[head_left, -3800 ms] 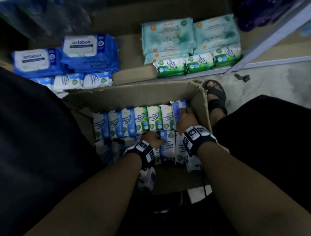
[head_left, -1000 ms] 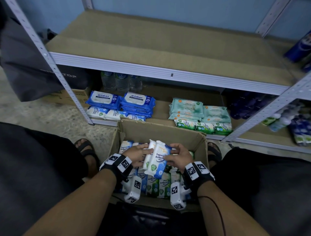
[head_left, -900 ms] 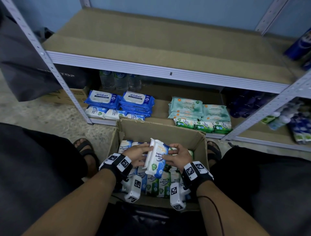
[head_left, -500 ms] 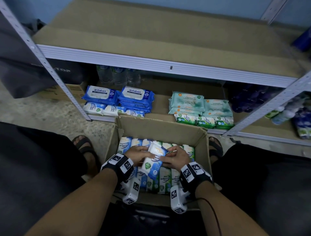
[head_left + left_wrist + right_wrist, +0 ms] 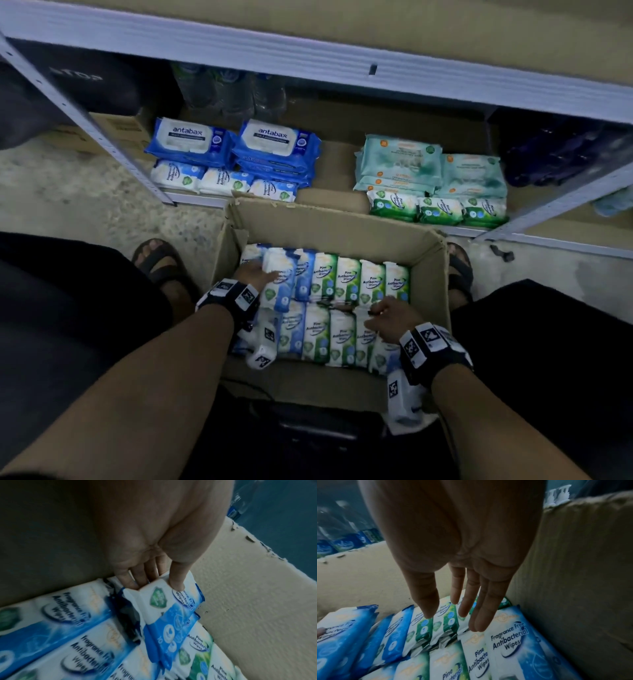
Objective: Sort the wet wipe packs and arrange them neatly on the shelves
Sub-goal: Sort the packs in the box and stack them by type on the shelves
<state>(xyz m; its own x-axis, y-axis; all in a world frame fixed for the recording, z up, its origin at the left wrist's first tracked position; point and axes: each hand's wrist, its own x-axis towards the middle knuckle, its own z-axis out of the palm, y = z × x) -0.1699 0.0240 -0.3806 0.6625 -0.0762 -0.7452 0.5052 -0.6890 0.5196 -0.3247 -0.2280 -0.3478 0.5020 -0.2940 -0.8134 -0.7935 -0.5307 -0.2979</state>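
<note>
Grip looked shallow: left hand [image 5: 159, 555] pinched 1 blue pack [image 5: 171, 609] by its top edge; a deeper hold seemed safer. Right hand [image 5: 462, 561] hovered open above green packs [image 5: 447, 619].

Blue and green wet wipe packs [image 5: 337, 281] stand in two rows in the box [image 5: 329, 222]; others lie, seemingly sorted, on the shelf [image 5: 329, 164].

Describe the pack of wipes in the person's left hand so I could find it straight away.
Start at the open brown cardboard box on the floor before the metal shelf. At its far left corner, the left hand pinches a blue-and-white fragrance-free wipes pack. Unlike the neighbours packed in level rows, it sits raised above them.
</note>
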